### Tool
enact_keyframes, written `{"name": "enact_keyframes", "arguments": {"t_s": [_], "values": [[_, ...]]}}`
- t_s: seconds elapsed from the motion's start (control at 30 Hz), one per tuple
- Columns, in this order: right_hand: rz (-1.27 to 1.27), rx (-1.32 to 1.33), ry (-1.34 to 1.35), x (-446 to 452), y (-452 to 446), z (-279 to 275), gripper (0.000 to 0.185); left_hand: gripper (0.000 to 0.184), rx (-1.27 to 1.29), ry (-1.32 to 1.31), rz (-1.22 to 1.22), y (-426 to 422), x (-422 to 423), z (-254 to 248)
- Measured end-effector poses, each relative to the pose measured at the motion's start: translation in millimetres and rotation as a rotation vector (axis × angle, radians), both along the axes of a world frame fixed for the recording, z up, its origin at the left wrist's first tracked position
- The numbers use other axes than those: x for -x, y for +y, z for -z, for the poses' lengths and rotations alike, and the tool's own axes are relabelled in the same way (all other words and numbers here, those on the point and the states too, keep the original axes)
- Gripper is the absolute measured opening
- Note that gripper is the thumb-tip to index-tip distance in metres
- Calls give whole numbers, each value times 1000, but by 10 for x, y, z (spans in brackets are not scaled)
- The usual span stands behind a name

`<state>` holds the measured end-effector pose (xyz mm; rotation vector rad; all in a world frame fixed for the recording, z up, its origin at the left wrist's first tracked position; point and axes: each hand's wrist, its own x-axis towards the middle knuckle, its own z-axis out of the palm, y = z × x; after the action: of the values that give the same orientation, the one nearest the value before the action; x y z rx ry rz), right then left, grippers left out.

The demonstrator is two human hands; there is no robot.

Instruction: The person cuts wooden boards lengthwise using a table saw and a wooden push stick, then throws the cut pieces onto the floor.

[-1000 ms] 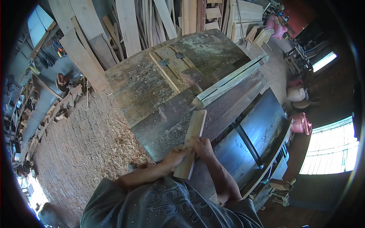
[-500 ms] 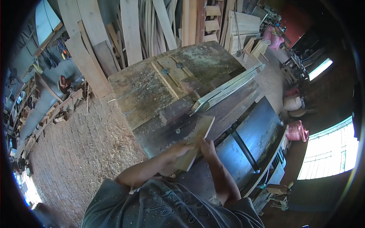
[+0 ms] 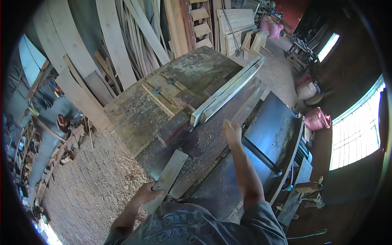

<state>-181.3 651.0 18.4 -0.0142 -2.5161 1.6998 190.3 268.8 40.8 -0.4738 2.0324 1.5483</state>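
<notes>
A short flat board (image 3: 172,171) lies slanted over the near left corner of the dark work table (image 3: 157,152). My left hand (image 3: 145,193) grips it by its lower left edge. Farther forward and to the right, my right hand (image 3: 232,132) is off the board, above the dark table strip near the blue-grey metal plate (image 3: 271,122); its fingers look curled, and whether they hold anything is too small to tell. Two long pale wood pieces (image 3: 228,92) lie side by side beyond my hands.
Tall planks (image 3: 116,45) lean at the back. A wooden guide frame (image 3: 159,99) sits on the table's far part. Wood shavings (image 3: 130,171) cover the floor at left. A black bar (image 3: 261,156) crosses the metal plate. A pink sack (image 3: 316,119) stands at right.
My right hand has let go of the board and moved forward and right. My left hand has drawn the board down and left. The view has turned a little.
</notes>
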Motion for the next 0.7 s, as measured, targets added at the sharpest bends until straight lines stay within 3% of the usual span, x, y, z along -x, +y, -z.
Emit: {"name": "enact_keyframes", "arguments": {"t_s": [0.1, 0.17, 0.2, 0.3, 0.37, 0.43, 0.5, 0.63, 0.7], "values": [[67, 112, -146, 535, -218, -241, 38, 43, -71, 7, -105, 106, -58, 152], [211, 113, -284, 707, -431, -324, 63, 43, -46, 8, -100, 114, -62, 185], [205, 110, -289, 757, -510, -313, 63, 43, -23, 10, -94, 121, -73, 216], [243, -11, -286, 723, -754, -268, 95, 45, 57, 10, -76, 116, -122, 290], [245, 4, -277, 693, -827, -229, 91, 47, 119, -3, -33, 116, -146, 347], [254, 20, -268, 657, -825, -144, 87, 46, 24, 7, -101, 122, -177, 431], [232, 197, -170, 631, -758, -70, 73, 46, 60, 5, -75, 154, -124, 228], [149, 256, -227, 530, -513, 58, 55, 44, 55, 35, -81, 160, -166, 243], [157, 281, -237, 366, -452, -26, 45, 44, 154, 65, -23, 175, -82, -116]]}}
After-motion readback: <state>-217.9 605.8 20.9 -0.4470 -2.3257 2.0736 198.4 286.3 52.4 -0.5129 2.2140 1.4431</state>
